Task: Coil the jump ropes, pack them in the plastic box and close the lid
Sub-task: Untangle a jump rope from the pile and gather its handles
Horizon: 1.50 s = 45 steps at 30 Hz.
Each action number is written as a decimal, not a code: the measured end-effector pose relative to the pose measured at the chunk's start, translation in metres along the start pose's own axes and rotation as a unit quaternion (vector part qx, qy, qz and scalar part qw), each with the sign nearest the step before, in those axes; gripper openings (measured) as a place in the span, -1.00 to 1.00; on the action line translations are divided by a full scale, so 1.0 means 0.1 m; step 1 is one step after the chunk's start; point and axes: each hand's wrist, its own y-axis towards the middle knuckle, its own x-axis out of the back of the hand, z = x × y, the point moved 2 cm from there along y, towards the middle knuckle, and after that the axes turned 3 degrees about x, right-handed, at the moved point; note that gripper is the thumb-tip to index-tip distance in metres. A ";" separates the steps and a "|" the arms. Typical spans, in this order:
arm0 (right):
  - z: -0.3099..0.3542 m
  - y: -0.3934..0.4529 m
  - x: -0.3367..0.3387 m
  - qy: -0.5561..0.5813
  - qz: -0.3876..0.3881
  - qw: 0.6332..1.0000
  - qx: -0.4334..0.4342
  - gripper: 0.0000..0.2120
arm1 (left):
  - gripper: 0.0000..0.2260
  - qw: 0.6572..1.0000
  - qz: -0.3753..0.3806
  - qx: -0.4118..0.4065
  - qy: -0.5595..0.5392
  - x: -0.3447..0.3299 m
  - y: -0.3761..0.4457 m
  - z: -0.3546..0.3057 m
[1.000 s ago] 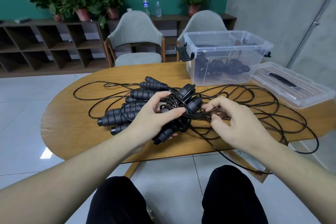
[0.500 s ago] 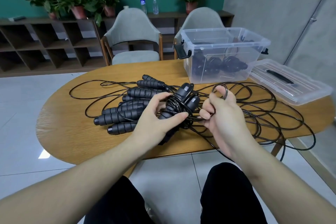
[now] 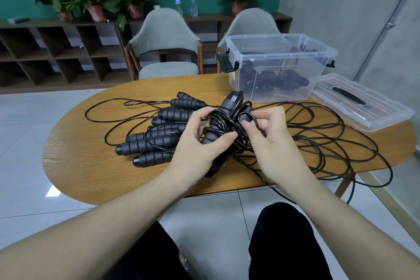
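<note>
My left hand (image 3: 195, 145) grips a black jump rope bundle (image 3: 223, 125), its two handles together with cord wound round them, held just above the round wooden table (image 3: 91, 161). My right hand (image 3: 270, 141) pinches a small loop of that cord (image 3: 248, 116) against the bundle. Several more black ribbed handles (image 3: 156, 141) lie in a heap to the left, their loose cords (image 3: 318, 143) spread across the table. The clear plastic box (image 3: 279, 66) stands open at the back right with coiled ropes inside. Its clear lid (image 3: 359, 102) lies flat beside it.
Loose cord hangs over the table's right front edge toward the floor. Two grey chairs (image 3: 167, 50) stand behind the table, with dark shelving (image 3: 45, 52), potted plants and two water bottles (image 3: 185, 3) beyond. My knees are below the table edge.
My right hand has brought a loop of cord from out at the right back onto the bundle. My left hand keeps its grip and has tilted the handles more upright.
</note>
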 end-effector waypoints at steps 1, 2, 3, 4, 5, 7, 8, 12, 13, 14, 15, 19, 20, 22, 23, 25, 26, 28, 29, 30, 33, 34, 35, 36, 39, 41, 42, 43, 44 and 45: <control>-0.01 -0.01 0.02 -0.018 -0.004 1.000 0.015 -0.83 | -0.52 1.000 0.008 0.002 0.005 0.01 0.00 -0.01; -0.03 -0.03 0.04 -0.032 -0.005 0.999 0.024 -0.82 | -0.52 1.000 0.014 0.003 0.014 0.02 0.00 0.00; -0.04 -0.04 0.06 -0.042 -0.005 0.999 0.030 -0.82 | -0.50 0.999 0.018 0.003 0.026 0.04 -0.01 0.01; -0.05 -0.05 0.07 -0.046 -0.005 0.998 0.035 -0.82 | -0.47 0.999 0.024 0.002 0.035 0.05 -0.02 0.01; -0.06 -0.06 0.08 -0.044 -0.006 0.998 0.042 -0.83 | -0.44 0.998 0.031 0.000 0.045 0.06 -0.03 0.01; -0.09 -0.09 0.10 -0.024 -0.010 0.998 0.061 -0.84 | -0.46 0.996 0.046 -0.004 0.077 0.08 -0.04 0.01; -0.09 -0.10 0.12 -0.009 -0.011 0.997 0.075 -0.84 | -0.48 0.994 0.060 0.000 0.089 0.09 -0.03 0.01; -0.10 -0.12 0.15 0.062 0.016 0.991 0.118 -0.87 | -0.55 0.991 0.109 0.032 0.064 0.09 -0.02 0.04; -0.10 -0.11 0.16 0.080 0.024 0.990 0.118 -0.85 | -0.57 0.993 0.104 0.037 0.037 0.08 -0.03 0.03; -0.09 -0.09 0.16 0.091 0.030 0.989 0.116 -0.83 | -0.59 0.994 0.103 0.042 0.014 0.06 -0.04 0.01; -0.10 -0.08 0.16 0.095 0.036 0.989 0.110 -0.82 | -0.60 0.994 0.097 0.043 0.001 0.04 -0.04 0.00; -0.11 -0.03 0.19 0.133 0.065 0.987 0.070 -0.81 | -0.59 0.995 0.096 0.027 0.008 0.05 0.01 -0.02; -0.11 -0.03 0.21 0.149 0.078 0.984 0.058 -0.82 | -0.59 0.994 0.105 0.032 0.006 0.06 0.01 -0.02; -0.09 -0.03 0.23 0.180 0.097 0.978 0.033 -0.85 | -0.57 0.994 0.109 0.022 0.021 0.08 0.02 -0.02; -0.09 -0.03 0.23 0.177 0.095 0.979 0.025 -0.87 | -0.56 0.993 0.112 0.020 0.023 0.08 0.02 -0.02; -0.09 -0.04 0.24 0.128 0.054 0.990 0.034 -0.91 | -0.55 0.993 0.110 0.022 0.026 0.07 0.01 0.01; -0.10 -0.04 0.26 0.098 0.025 0.994 0.039 -0.91 | -0.55 0.994 0.107 0.023 0.025 0.07 0.01 0.02; -0.13 -0.02 0.27 0.064 -0.018 0.997 0.035 -0.89 | -0.56 0.995 0.099 0.024 0.019 0.07 -0.01 0.01; -0.15 0.00 0.27 0.065 -0.026 0.997 0.026 -0.89 | -0.56 0.995 0.094 0.018 0.028 0.07 -0.01 0.00; -0.18 0.01 0.26 0.077 -0.028 0.997 0.014 -0.88 | -0.54 0.995 0.093 0.010 0.041 0.07 -0.02 -0.02; -0.24 0.02 0.20 0.090 -0.056 0.994 0.006 -0.88 | -0.53 0.995 0.096 0.019 0.028 0.07 -0.01 -0.04; -0.25 0.01 0.19 0.084 -0.072 0.994 0.018 -0.88 | -0.53 0.994 0.099 0.035 0.012 0.07 -0.01 -0.04; -0.24 0.01 0.18 0.081 -0.084 0.993 0.036 -0.87 | -0.54 0.993 0.105 0.051 -0.003 0.06 0.00 -0.05; -0.23 0.01 0.18 0.080 -0.091 0.991 0.053 -0.83 | -0.57 0.991 0.114 0.063 -0.011 0.07 -0.01 -0.08; -0.23 -0.01 0.15 0.110 -0.099 0.986 0.080 -0.79 | -0.58 0.986 0.143 0.086 0.008 0.09 -0.01 -0.15; -0.27 -0.04 0.11 0.127 -0.112 0.983 0.078 -0.80 | -0.58 0.984 0.154 0.083 0.031 0.10 0.01 -0.19; -0.28 -0.06 0.10 0.134 -0.121 0.981 0.073 -0.82 | -0.58 0.983 0.158 0.084 0.040 0.10 0.02 -0.20; -0.28 -0.07 0.08 0.136 -0.131 0.979 0.071 -0.86 | -0.59 0.982 0.161 0.091 0.040 0.10 0.02 -0.22; -0.27 -0.09 0.08 0.129 -0.141 0.979 0.076 -0.89 | -0.59 0.981 0.164 0.100 0.035 0.09 0.02 -0.24; -0.26 -0.10 0.08 0.114 -0.147 0.979 0.085 -0.91 | -0.59 0.980 0.168 0.105 0.030 0.08 0.02 -0.25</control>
